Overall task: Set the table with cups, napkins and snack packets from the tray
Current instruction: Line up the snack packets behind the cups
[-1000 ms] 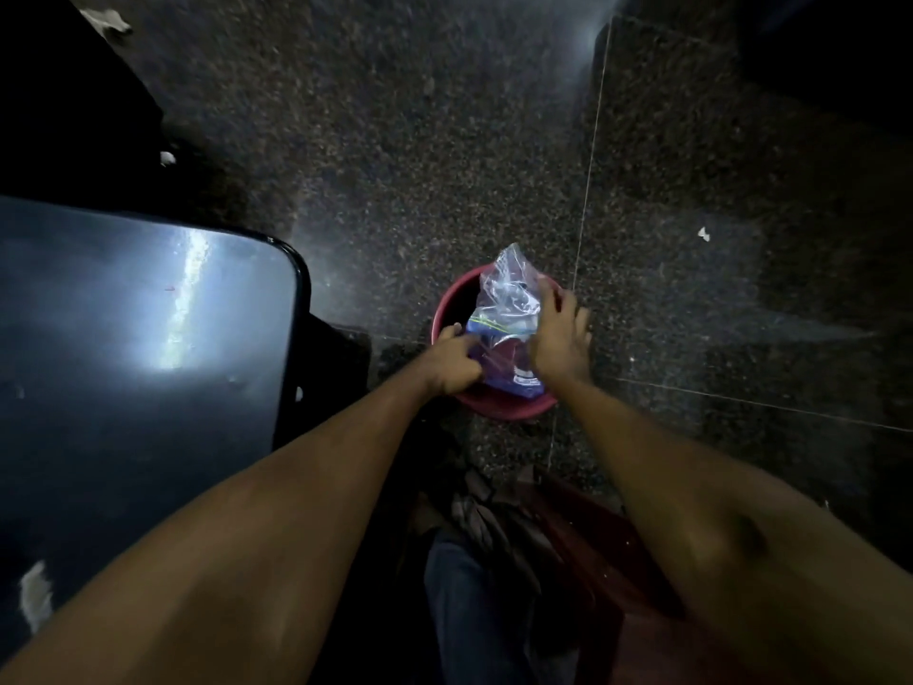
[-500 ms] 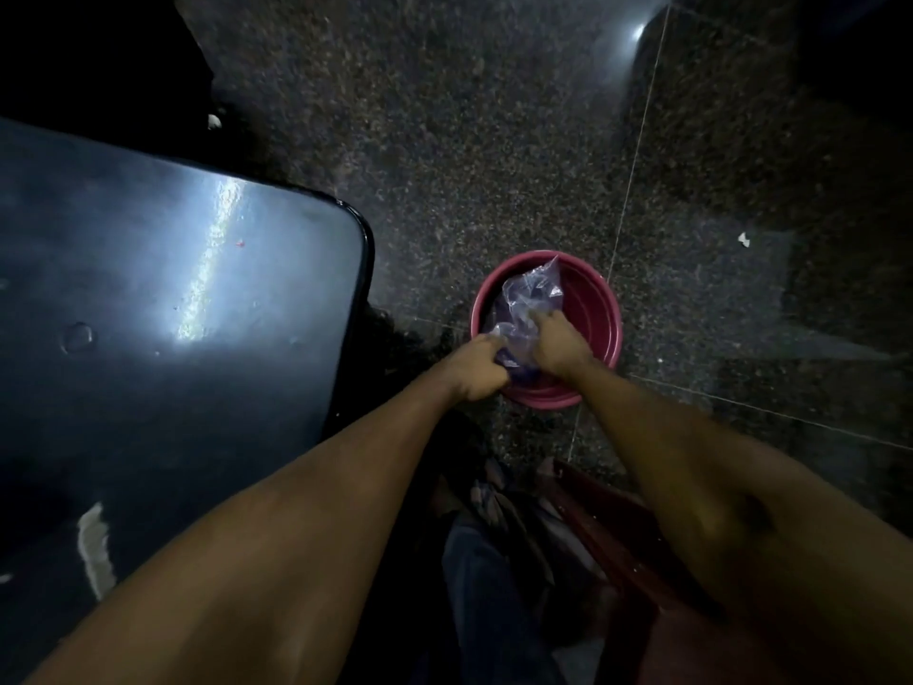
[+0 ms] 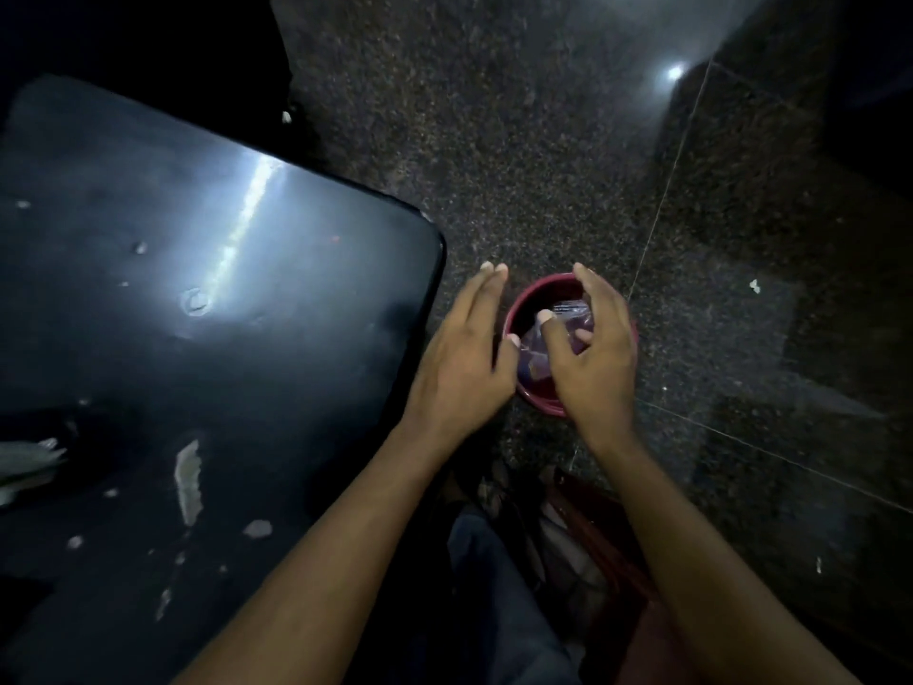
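Note:
A round red tub (image 3: pixel 543 289) stands on the dark floor to the right of the table corner. Inside it lies a clear plastic packet (image 3: pixel 570 316) with purple print, crumpled low in the tub. My right hand (image 3: pixel 593 353) hovers over the tub with fingers spread and nothing held. My left hand (image 3: pixel 464 358) is at the tub's left rim, fingers straight and apart, empty. Both hands cover the near half of the tub.
A dark glossy table (image 3: pixel 197 289) fills the left, its rounded corner close to the tub, with pale scraps and something pale at its left edge (image 3: pixel 24 462). Speckled stone floor (image 3: pixel 494 116) lies beyond. A dark red seat (image 3: pixel 617 561) and my trouser leg are below.
Both hands let go of the plastic packet, which now lies down in the tub. The hands have lifted up and opened. The view has shifted right, showing more table.

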